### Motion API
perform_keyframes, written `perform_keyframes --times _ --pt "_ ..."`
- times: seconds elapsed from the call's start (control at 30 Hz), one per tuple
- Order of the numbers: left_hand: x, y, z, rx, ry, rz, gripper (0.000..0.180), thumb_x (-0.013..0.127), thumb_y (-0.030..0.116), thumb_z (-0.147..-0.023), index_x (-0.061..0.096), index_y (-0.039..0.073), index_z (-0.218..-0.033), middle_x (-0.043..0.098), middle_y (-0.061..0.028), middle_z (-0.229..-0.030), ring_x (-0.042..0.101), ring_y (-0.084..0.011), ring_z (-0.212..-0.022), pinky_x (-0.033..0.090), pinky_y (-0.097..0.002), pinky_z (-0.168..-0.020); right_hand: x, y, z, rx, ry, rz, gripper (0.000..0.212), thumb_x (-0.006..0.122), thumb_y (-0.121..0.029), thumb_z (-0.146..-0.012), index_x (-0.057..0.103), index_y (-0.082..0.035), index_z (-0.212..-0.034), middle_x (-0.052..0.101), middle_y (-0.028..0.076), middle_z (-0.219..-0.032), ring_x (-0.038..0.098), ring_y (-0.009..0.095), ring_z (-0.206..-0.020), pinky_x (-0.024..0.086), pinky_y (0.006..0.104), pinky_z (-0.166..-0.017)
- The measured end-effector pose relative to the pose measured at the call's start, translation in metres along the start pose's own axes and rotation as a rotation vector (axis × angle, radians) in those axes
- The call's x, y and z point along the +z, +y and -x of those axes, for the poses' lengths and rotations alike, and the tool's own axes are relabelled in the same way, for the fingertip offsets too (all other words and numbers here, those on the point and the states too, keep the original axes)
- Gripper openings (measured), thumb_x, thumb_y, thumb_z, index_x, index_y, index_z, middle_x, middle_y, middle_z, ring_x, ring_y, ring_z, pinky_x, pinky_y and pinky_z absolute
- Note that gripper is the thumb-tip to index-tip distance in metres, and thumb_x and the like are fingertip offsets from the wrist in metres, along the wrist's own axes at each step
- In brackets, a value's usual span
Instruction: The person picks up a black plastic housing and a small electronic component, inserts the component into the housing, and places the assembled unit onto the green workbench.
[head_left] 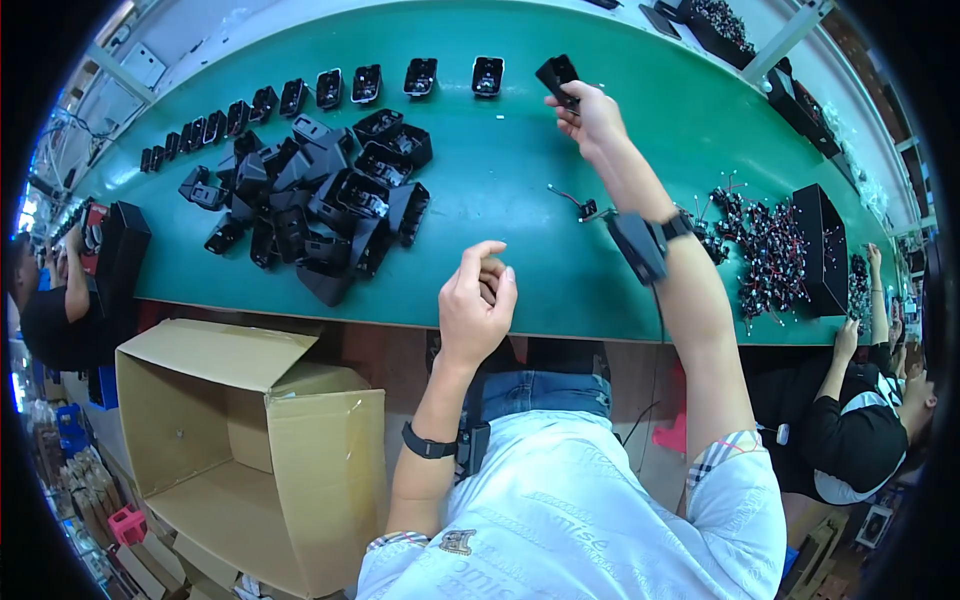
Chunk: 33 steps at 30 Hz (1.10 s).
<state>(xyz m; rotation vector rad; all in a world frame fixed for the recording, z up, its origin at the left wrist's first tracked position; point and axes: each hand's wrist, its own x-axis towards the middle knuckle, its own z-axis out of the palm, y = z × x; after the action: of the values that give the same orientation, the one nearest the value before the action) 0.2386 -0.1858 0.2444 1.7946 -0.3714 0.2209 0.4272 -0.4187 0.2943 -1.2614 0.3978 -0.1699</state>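
Near the far edge of the green table, my right hand (597,118) is closed round a black plastic housing (556,80). It lies to the right of a spaced row of similar open black housings, whose nearest one is this housing (488,77). My left hand (478,305) hovers over the table's near edge, fingers loosely curled, thumb and index finger apart, with nothing visible in it. To its left lies a heap of black housings (320,195). A small part with a wire (586,208) sits on the table beside my right forearm.
Small wired parts (765,250) form a pile at the right, beside a black bin (822,250). An open cardboard box (325,480) stands below the table edge at my left. A black device (637,247) is strapped to my right forearm. Other people work at both sides.
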Motion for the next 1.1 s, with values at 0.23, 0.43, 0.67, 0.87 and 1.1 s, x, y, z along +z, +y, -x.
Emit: perform_keyframes --times 0.23,0.43,0.67,0.87,1.1 --pt "0.004 -0.002 0.001 0.029 0.037 -0.01 0.014 0.066 0.001 -0.09 0.067 -0.001 -0.105 0.067 -0.0098 -0.08 0.063 -0.015 -0.061 0.05 -0.0277 -0.056 0.017 0.005 -0.072 0.172 0.194 0.264 0.028 0.05 -0.015 -0.096 0.064 0.002 -0.113 0.077 0.013 -0.084 0.06 0.01 -0.053 0.043 0.026 -0.041" --pt "0.002 -0.004 0.001 0.073 0.034 -0.076 0.01 0.065 0.002 -0.092 0.068 -0.001 -0.1 0.068 -0.0095 -0.079 0.063 -0.0145 -0.062 0.049 -0.0265 -0.057 0.03 0.008 -0.094 0.215 0.231 0.331 0.031 0.051 -0.022 -0.102 0.057 0.0 -0.122 0.076 0.013 -0.082 0.06 0.008 -0.049 0.045 0.0237 -0.039" --pt "0.003 -0.001 0.001 0.109 0.02 -0.072 0.008 0.064 -0.001 -0.089 0.067 0.0 -0.096 0.068 -0.0105 -0.081 0.065 -0.0195 -0.062 0.051 -0.0311 -0.057 0.033 0.006 -0.083 0.225 0.257 0.441 0.028 0.057 -0.026 -0.101 0.067 -0.001 -0.108 0.076 0.01 -0.077 0.063 0.008 -0.051 0.045 0.0239 -0.04" --pt "0.003 -0.003 0.002 0.119 0.012 -0.071 0.006 0.064 0.0 -0.088 0.066 0.001 -0.094 0.068 -0.0107 -0.08 0.065 -0.0207 -0.063 0.052 -0.0321 -0.058 0.027 -0.008 -0.057 0.13 0.128 0.986 0.039 0.061 -0.037 -0.098 0.075 -0.002 -0.089 0.077 0.007 -0.074 0.064 0.01 -0.053 0.048 0.0262 -0.048" --pt "0.005 -0.007 0.003 0.184 0.025 -0.125 0.007 0.065 0.001 -0.089 0.069 0.0 -0.095 0.067 -0.0098 -0.078 0.063 -0.0176 -0.061 0.049 -0.0294 -0.056 0.031 -0.011 -0.048 0.004 0.034 1.295 0.039 0.061 -0.037 -0.089 0.078 -0.003 -0.082 0.078 0.006 -0.076 0.073 0.016 -0.069 0.058 0.0323 -0.073"
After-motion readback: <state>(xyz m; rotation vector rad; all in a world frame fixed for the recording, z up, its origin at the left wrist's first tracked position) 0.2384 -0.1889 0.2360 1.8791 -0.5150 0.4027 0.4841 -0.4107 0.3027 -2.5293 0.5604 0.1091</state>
